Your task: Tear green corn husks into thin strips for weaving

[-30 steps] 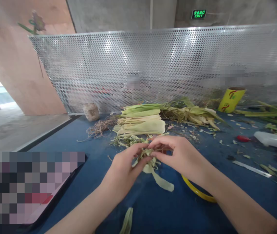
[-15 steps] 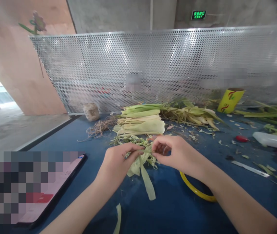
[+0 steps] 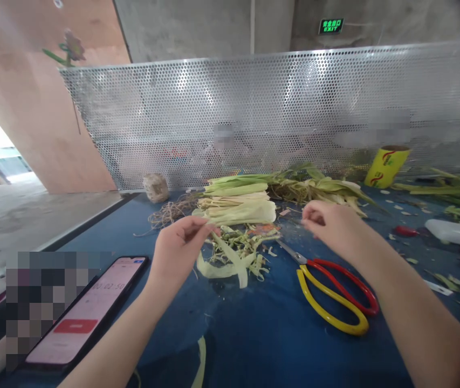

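My left hand pinches the upper end of a pale green husk strip, which drapes over a small heap of shredded trimmings. Off to the right, my right hand hovers with thumb and fingers curled together; I cannot make out whether anything thin is between them. Just behind the trimmings lies a stack of flat corn husks. A pair of scissors with one red and one yellow handle rests on the blue tabletop, below my right hand. Another loose husk piece lies at the front.
A phone lies at the left. Tangled twine and a pale lump sit behind it. A perforated metal panel closes off the back. At the right are a yellow roll, a white container and a blade.
My hands, close together before over the trimmings, have parted. The left moved back and left with the strip; the right moved away to the right, uncovering the scissors.
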Tool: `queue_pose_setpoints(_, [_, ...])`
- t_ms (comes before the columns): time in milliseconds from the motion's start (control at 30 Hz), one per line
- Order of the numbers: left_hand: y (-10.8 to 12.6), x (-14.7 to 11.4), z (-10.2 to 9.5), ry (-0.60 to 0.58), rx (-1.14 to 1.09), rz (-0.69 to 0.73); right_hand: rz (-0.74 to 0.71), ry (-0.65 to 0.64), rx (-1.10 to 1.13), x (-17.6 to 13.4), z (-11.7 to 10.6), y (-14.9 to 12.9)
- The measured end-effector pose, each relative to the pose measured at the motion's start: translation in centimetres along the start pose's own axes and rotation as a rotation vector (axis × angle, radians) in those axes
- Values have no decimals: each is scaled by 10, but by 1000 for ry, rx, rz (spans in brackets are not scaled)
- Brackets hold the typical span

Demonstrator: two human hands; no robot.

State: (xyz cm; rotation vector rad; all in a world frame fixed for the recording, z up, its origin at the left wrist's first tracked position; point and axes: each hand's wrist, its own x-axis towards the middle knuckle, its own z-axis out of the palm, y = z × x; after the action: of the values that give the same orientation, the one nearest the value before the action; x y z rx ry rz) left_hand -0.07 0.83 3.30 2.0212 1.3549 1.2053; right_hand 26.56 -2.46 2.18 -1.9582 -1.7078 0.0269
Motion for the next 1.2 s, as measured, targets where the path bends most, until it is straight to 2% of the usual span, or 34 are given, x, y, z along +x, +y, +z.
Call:
queue_pose_setpoints(67, [-1,1,2,19,-113,-8,197,86,-199,5,-4,17])
queue_pose_setpoints(167, [-1,2,3,-11,-235,-36,299,231,-302,6,-9,20])
queue_pose_setpoints(233, [-1,2,4,-36,-293,-64,171,309,-216,2,-8,4])
queue_pose_setpoints(267, [-1,2,4,-39,-314,-83,43,296,-63,-1,-6,-8])
queue_pose_setpoints(333, [-1,2,4,-34,-356,-126,-138,84,215,-10,-1,-32])
queue_pose_setpoints(400, [-2,2,5,-34,-402,-169,-217,-130,367,-18,5,-50])
queue_pose_setpoints(433, [-3,2,6,-37,-426,-188,-226,-191,422,-21,6,-55])
queue_pose_setpoints(500, [-3,2,7,-54,-460,-204,-219,-210,493,-25,7,-59])
queue_pose_setpoints(600, [-2,0,9,-95,-455,-171,-226,-51,508,-25,6,-59])
queue_pose_setpoints(667, [0,-2,10,-131,-453,-141,-250,-11,518,-25,6,-61])
queue_pose_setpoints(700, [1,-3,10,-155,-461,-133,-262,-58,531,-26,7,-63])
queue_pose_setpoints(800, [3,-6,12,-250,-515,-139,-276,-324,576,-27,12,-69])
queue_pose_setpoints(867, [4,-8,15,-322,-557,-147,-271,-420,655,-26,17,-74])
queue_pose_setpoints(1033, [5,-12,21,-519,-669,-184,-212,-510,999,-24,22,-81])
queue_pose_setpoints(1200, [5,-15,25,-604,-715,-191,-211,-540,1080,-24,26,-82])
